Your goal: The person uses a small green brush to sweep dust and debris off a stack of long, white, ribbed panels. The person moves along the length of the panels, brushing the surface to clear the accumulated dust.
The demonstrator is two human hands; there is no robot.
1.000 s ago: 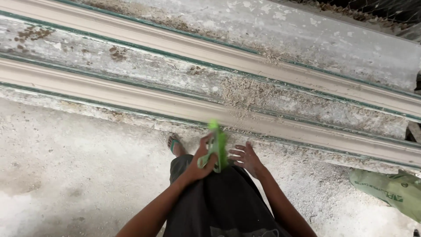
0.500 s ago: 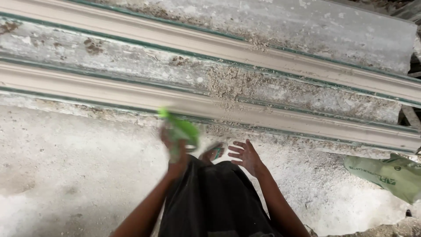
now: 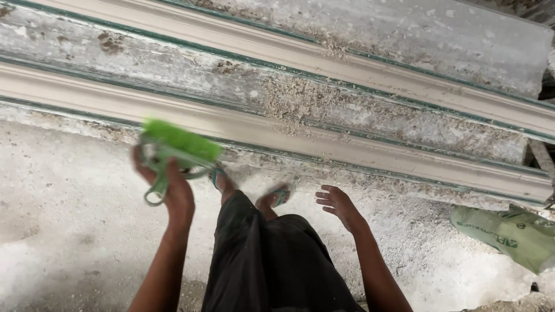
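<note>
My left hand (image 3: 173,193) grips the handle of a bright green brush (image 3: 180,141), held up in front of a long pale moulding strip (image 3: 324,144) that runs across the view. The brush is blurred. My right hand (image 3: 340,205) hangs empty with its fingers spread, just below the near strip and to the right of my feet (image 3: 272,199). A second long moulding strip (image 3: 347,63) lies farther back, with gritty debris (image 3: 306,98) piled on the grey surface between the two strips.
A dusty concrete floor (image 3: 75,231) spreads on the left and under me. A green printed sack (image 3: 511,237) lies on the floor at the right. I stand in dark trousers and sandals close to the near strip.
My left hand has carried the green brush from the middle of my body out to the left and upward. The right hand stays open, and the view has drifted left.
</note>
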